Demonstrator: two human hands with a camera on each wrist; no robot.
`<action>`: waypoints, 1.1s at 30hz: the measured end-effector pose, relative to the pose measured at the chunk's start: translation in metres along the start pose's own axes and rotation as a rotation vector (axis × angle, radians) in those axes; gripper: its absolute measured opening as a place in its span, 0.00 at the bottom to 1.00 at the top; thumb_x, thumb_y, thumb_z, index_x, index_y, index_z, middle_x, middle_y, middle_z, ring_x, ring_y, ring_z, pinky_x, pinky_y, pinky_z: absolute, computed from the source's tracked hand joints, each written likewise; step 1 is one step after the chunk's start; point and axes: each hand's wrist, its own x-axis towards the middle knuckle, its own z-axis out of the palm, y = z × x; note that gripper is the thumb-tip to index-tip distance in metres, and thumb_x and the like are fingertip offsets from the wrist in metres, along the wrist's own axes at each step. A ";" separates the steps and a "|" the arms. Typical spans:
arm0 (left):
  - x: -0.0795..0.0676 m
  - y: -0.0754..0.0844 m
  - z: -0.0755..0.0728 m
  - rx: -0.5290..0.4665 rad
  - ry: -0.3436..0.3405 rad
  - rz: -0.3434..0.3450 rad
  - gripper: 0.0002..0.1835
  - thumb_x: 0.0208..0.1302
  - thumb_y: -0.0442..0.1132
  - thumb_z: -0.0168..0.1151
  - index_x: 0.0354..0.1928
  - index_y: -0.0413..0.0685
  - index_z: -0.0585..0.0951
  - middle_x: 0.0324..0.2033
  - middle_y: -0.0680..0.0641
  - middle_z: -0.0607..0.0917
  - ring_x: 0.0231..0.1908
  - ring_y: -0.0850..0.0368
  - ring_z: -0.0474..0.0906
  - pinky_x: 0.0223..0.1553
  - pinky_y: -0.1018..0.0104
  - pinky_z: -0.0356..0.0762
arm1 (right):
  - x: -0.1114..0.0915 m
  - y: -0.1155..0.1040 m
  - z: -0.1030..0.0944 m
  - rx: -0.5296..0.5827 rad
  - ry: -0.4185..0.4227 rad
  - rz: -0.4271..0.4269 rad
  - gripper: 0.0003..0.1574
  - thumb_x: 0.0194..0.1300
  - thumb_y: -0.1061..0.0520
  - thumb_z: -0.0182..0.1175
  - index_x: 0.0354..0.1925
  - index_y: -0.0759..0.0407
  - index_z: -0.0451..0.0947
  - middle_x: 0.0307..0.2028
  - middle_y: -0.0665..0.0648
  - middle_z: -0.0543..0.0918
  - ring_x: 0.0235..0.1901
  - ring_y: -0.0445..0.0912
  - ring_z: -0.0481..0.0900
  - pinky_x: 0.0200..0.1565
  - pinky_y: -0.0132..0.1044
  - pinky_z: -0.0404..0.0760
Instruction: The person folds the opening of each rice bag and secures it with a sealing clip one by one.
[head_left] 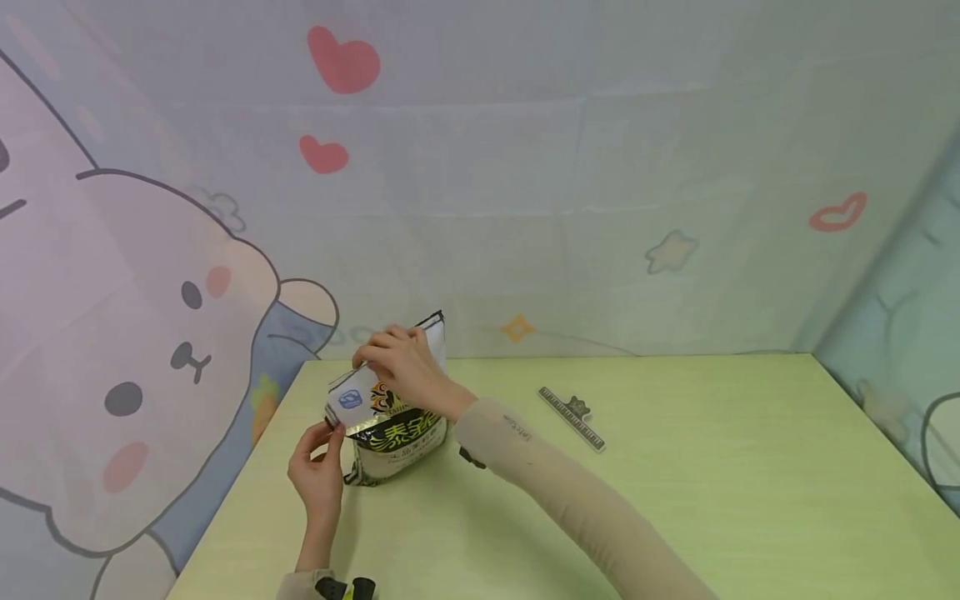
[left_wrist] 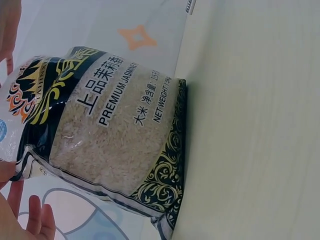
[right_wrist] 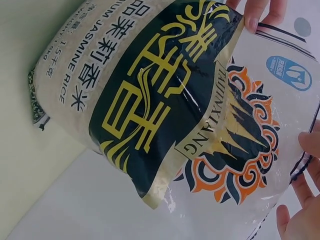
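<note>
A bag of jasmine rice [head_left: 408, 454] stands upright on the table, with a dark label band and a pale, flattened upper part. My left hand [head_left: 318, 471] pinches the bag's left side edge near the gold stripe, between thumb and finger. The same grip shows at the lower left of the left wrist view, beside the rice-filled lower part [left_wrist: 110, 145]. With thumb and fingers, my right hand [head_left: 401, 362] holds the bag's top edge. In the right wrist view, the right hand [right_wrist: 307, 175] is at that edge, beyond the orange-and-black emblem [right_wrist: 245, 135].
A ruler-marked bag clip [head_left: 572, 418] with a bear-shaped tab lies on the light green table [head_left: 712, 467], to the right of the bag. Behind the table hangs a cloth backdrop [head_left: 510, 183] with hearts and a large cartoon animal. The bag stands near the table's far left corner.
</note>
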 end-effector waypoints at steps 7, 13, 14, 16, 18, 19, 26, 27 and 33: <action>0.001 -0.003 0.000 -0.029 0.015 0.014 0.05 0.54 0.33 0.62 0.29 0.36 0.82 0.23 0.53 0.82 0.26 0.75 0.72 0.22 0.84 0.69 | 0.000 0.005 -0.001 0.014 0.029 0.003 0.09 0.63 0.55 0.53 0.35 0.41 0.78 0.37 0.43 0.79 0.42 0.41 0.70 0.44 0.40 0.62; -0.001 0.004 0.000 -0.084 0.015 0.050 0.03 0.52 0.26 0.61 0.28 0.31 0.81 0.21 0.64 0.80 0.26 0.73 0.72 0.21 0.85 0.69 | -0.001 0.007 0.002 0.047 0.064 0.025 0.08 0.62 0.55 0.55 0.32 0.42 0.80 0.34 0.43 0.80 0.39 0.40 0.71 0.44 0.40 0.63; -0.002 0.008 0.000 -0.082 0.015 0.054 0.03 0.52 0.26 0.61 0.28 0.31 0.81 0.21 0.64 0.80 0.26 0.73 0.72 0.22 0.85 0.69 | -0.001 0.007 0.002 0.052 0.069 0.022 0.08 0.62 0.55 0.55 0.32 0.42 0.80 0.34 0.43 0.80 0.39 0.40 0.71 0.43 0.40 0.63; -0.004 0.015 -0.001 -0.070 0.012 0.062 0.03 0.52 0.26 0.61 0.29 0.30 0.81 0.21 0.59 0.81 0.26 0.73 0.72 0.22 0.85 0.69 | -0.001 0.007 0.003 0.057 0.075 0.012 0.09 0.62 0.56 0.55 0.32 0.42 0.80 0.34 0.44 0.79 0.38 0.40 0.71 0.42 0.40 0.62; -0.006 0.022 -0.002 -0.056 0.007 0.066 0.04 0.53 0.27 0.61 0.29 0.29 0.81 0.22 0.50 0.82 0.26 0.72 0.72 0.23 0.85 0.70 | -0.002 0.008 0.003 0.044 0.071 -0.003 0.11 0.62 0.58 0.54 0.32 0.41 0.80 0.34 0.45 0.78 0.38 0.41 0.70 0.41 0.39 0.60; -0.007 0.024 -0.003 -0.054 0.005 0.071 0.05 0.53 0.27 0.61 0.30 0.29 0.81 0.23 0.48 0.83 0.27 0.72 0.72 0.24 0.85 0.70 | -0.002 0.008 0.003 0.034 0.065 -0.011 0.13 0.62 0.59 0.54 0.33 0.40 0.81 0.34 0.45 0.77 0.38 0.41 0.69 0.40 0.38 0.59; -0.006 0.020 -0.005 -0.129 -0.002 0.024 0.05 0.52 0.26 0.61 0.30 0.28 0.81 0.21 0.59 0.82 0.25 0.73 0.74 0.21 0.85 0.69 | -0.004 0.007 0.002 0.003 0.009 -0.024 0.17 0.62 0.60 0.54 0.36 0.37 0.81 0.37 0.46 0.75 0.39 0.41 0.68 0.38 0.36 0.56; -0.005 0.016 -0.005 -0.147 -0.009 0.005 0.04 0.52 0.27 0.61 0.30 0.29 0.81 0.21 0.62 0.82 0.25 0.73 0.74 0.21 0.86 0.69 | -0.004 0.007 0.002 0.007 0.004 -0.020 0.17 0.62 0.60 0.54 0.37 0.37 0.81 0.37 0.46 0.75 0.39 0.41 0.68 0.39 0.36 0.56; 0.002 0.003 -0.010 -0.219 -0.103 -0.137 0.05 0.55 0.28 0.59 0.33 0.34 0.82 0.25 0.66 0.82 0.27 0.73 0.76 0.25 0.82 0.73 | -0.005 0.009 0.000 0.013 -0.003 -0.019 0.19 0.62 0.62 0.52 0.38 0.37 0.81 0.39 0.46 0.75 0.42 0.40 0.68 0.40 0.36 0.57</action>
